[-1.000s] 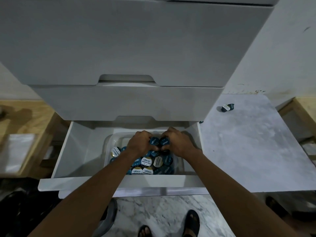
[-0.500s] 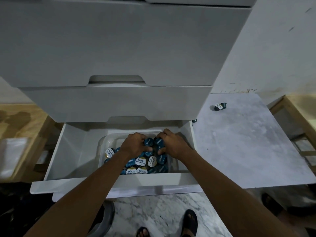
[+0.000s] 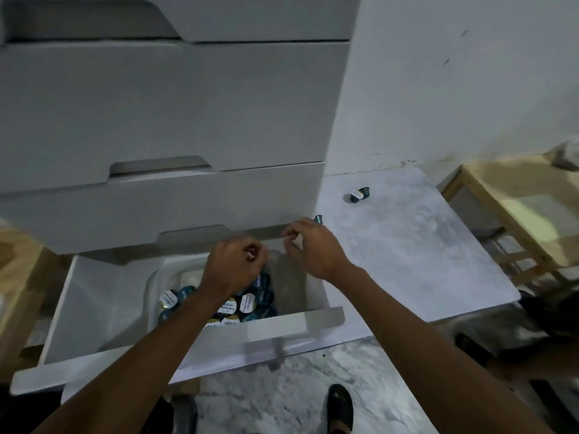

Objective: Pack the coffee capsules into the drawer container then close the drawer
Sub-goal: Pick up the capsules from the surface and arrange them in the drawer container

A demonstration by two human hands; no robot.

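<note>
The bottom drawer (image 3: 103, 311) of a white cabinet stands pulled out. Inside it a clear plastic container (image 3: 153, 285) holds several dark teal coffee capsules (image 3: 247, 303) with white and gold lids. My left hand (image 3: 235, 267) hovers just above the capsule pile, fingers loosely curled, nothing in it. My right hand (image 3: 315, 249) is raised over the drawer's right rear corner, fingers apart and empty. One capsule (image 3: 359, 194) lies on its side on the marble table to the right. Another capsule (image 3: 318, 218) peeks out just behind my right hand's fingertips.
Two shut white drawers (image 3: 175, 114) overhang the open one. The low marble table (image 3: 407, 261) abuts the cabinet's right side, against a white wall. Wooden frames stand at the far right (image 3: 507, 208) and left. My sandalled foot (image 3: 340, 408) is on the marble floor below.
Both hands have let go of the capsules and lifted off the pile. The right hand has moved up and to the right, and my view has swung right.
</note>
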